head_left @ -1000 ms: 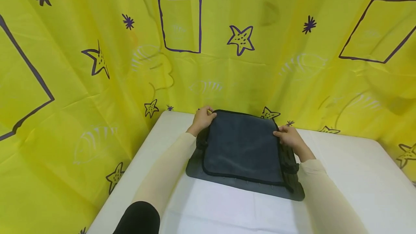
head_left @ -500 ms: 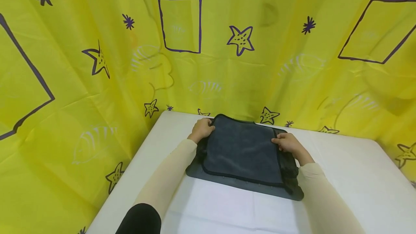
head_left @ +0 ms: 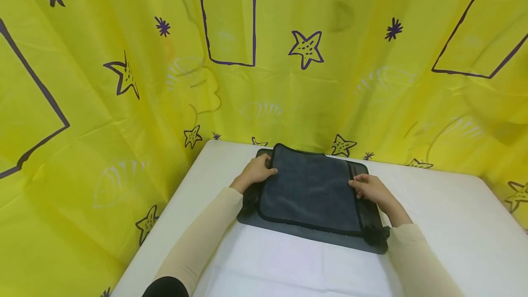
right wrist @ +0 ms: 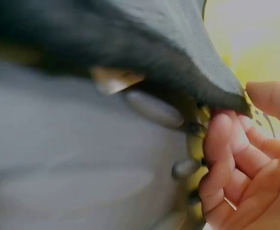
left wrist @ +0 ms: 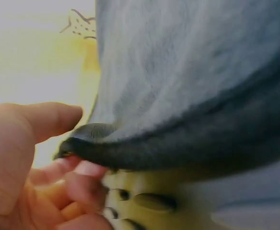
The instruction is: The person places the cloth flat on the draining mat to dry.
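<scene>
A dark blue-grey cloth pad [head_left: 311,189] with black edging lies over a dark grey board [head_left: 313,233] on the table. At its left edge my left hand [head_left: 255,170] pinches the edging, thumb above and fingers curled beneath; the left wrist view shows these fingers [left wrist: 85,184] under the rim. My right hand [head_left: 373,190] pinches the opposite edge. In the right wrist view its fingers [right wrist: 221,139] curl below the pad's corner, with the thumb close above. Black bunched material [head_left: 373,233] sticks out beside the pad near my right wrist. Oval holes or slots show below the pad in both wrist views, blurred.
The board lies on a white table [head_left: 445,214], its far edge close to a yellow curtain [head_left: 305,90] printed with stars and squares. The curtain also runs along the table's left side.
The pad's far edge has dropped, and more of the board shows behind it. Both hands have slid along the pad's side edges, a little nearer to me.
</scene>
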Action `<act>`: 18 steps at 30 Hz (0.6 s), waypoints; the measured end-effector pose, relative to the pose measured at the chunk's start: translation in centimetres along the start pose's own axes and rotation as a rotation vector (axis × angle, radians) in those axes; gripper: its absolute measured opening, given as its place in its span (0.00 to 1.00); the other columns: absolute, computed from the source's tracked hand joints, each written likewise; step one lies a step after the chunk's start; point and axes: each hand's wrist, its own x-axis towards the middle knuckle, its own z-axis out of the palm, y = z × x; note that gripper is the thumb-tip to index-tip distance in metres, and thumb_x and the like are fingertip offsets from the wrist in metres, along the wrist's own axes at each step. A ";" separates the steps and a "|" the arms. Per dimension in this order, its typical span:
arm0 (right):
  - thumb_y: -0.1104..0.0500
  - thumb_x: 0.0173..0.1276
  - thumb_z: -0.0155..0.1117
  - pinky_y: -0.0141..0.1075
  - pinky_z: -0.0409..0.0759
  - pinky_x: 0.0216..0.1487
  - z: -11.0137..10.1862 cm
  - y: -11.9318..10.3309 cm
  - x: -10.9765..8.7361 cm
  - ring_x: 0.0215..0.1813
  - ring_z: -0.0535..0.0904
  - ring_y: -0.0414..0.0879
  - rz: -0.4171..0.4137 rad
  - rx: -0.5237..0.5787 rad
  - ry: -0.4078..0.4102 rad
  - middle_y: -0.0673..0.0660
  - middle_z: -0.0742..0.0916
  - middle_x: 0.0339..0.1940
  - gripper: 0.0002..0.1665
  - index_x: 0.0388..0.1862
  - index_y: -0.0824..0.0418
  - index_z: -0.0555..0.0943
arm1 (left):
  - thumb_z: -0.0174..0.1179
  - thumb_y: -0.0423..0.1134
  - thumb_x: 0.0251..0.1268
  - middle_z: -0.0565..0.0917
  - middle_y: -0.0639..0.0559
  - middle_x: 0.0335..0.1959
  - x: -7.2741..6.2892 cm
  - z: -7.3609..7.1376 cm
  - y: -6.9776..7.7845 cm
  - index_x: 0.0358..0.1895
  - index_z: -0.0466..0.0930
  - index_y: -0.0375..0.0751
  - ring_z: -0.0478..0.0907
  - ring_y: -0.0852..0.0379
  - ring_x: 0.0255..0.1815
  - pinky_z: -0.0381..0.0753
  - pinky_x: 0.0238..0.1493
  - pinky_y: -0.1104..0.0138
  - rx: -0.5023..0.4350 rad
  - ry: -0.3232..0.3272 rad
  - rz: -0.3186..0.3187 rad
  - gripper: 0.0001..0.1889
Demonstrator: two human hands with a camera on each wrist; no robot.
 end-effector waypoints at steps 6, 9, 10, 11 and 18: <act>0.50 0.80 0.56 0.37 0.75 0.38 0.5 0.8 -2.8 0.35 0.78 0.45 -0.045 0.020 -0.027 0.54 0.82 0.31 0.28 0.62 0.73 0.70 | 0.65 0.49 0.69 0.81 0.34 0.63 -1.9 0.3 -0.7 0.71 0.69 0.32 0.79 0.39 0.65 0.77 0.65 0.48 0.007 -0.056 0.017 0.34; 0.51 0.79 0.58 0.35 0.74 0.39 1.0 1.0 -4.0 0.35 0.78 0.45 -0.059 0.040 -0.035 0.54 0.82 0.29 0.25 0.59 0.71 0.68 | 0.66 0.46 0.68 0.88 0.37 0.48 -2.8 0.5 -1.2 0.69 0.70 0.32 0.85 0.46 0.49 0.83 0.53 0.55 -0.038 -0.026 0.049 0.32; 0.51 0.79 0.58 0.35 0.73 0.39 1.1 1.1 -4.4 0.35 0.78 0.45 -0.066 0.046 -0.038 0.53 0.82 0.28 0.24 0.58 0.71 0.68 | 0.66 0.45 0.68 0.89 0.40 0.41 -3.0 0.5 -1.3 0.69 0.70 0.32 0.85 0.49 0.42 0.83 0.47 0.58 -0.060 -0.009 0.060 0.31; 0.51 0.78 0.59 0.35 0.72 0.38 1.1 1.1 -4.8 0.34 0.78 0.44 -0.067 0.055 -0.040 0.53 0.82 0.28 0.23 0.56 0.69 0.67 | 0.66 0.44 0.68 0.88 0.43 0.34 -3.3 0.4 -1.5 0.68 0.70 0.33 0.83 0.52 0.35 0.82 0.40 0.61 -0.085 0.006 0.068 0.30; 0.55 0.77 0.60 0.36 0.75 0.37 1.2 1.4 -6.7 0.34 0.78 0.45 -0.144 0.074 -0.138 0.56 0.82 0.29 0.20 0.54 0.67 0.66 | 0.66 0.40 0.69 0.74 0.56 0.16 -5.0 -0.1 -2.4 0.66 0.72 0.42 0.69 0.61 0.19 0.68 0.24 0.69 -0.162 -0.041 0.105 0.25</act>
